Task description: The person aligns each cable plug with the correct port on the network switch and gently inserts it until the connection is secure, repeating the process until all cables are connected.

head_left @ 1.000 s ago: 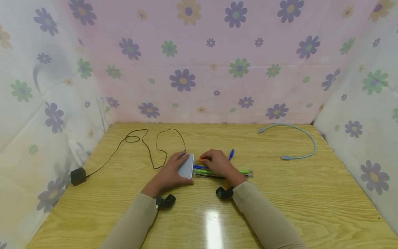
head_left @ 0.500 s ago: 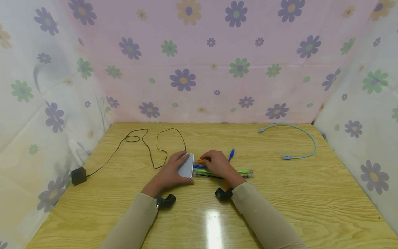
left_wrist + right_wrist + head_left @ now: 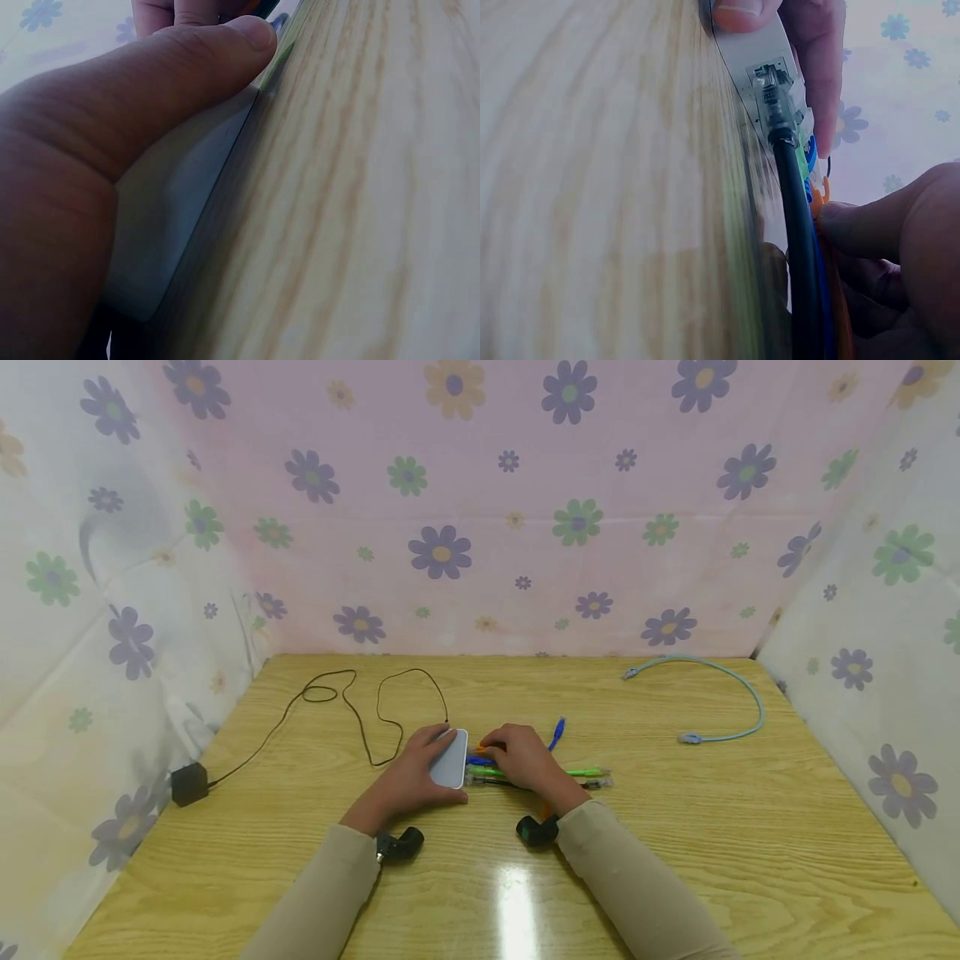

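Observation:
A small white network switch [image 3: 448,766] lies on the table. My left hand [image 3: 401,777] grips it, thumb [image 3: 232,45] along the near side and fingers at the far side. My right hand [image 3: 525,758] pinches the orange network cable [image 3: 822,201] just behind its plug, close to the switch's right side. Whether that plug sits in a port is hidden. The black cable [image 3: 802,247] has its clear plug [image 3: 774,105] in a port. Green [image 3: 588,772] and blue [image 3: 558,732] cables also run to that side, partly under my right hand.
A light blue network cable [image 3: 759,702] lies curved at the back right. On the left, a black power adapter [image 3: 190,784] sits near the table edge, its thin cord [image 3: 360,727] looping to the switch. Floral cloth [image 3: 480,527] stands behind the table.
My right hand and forearm have shifted slightly left and towards me, with the orange cable still pinched. The left hand and the switch have stayed in place.

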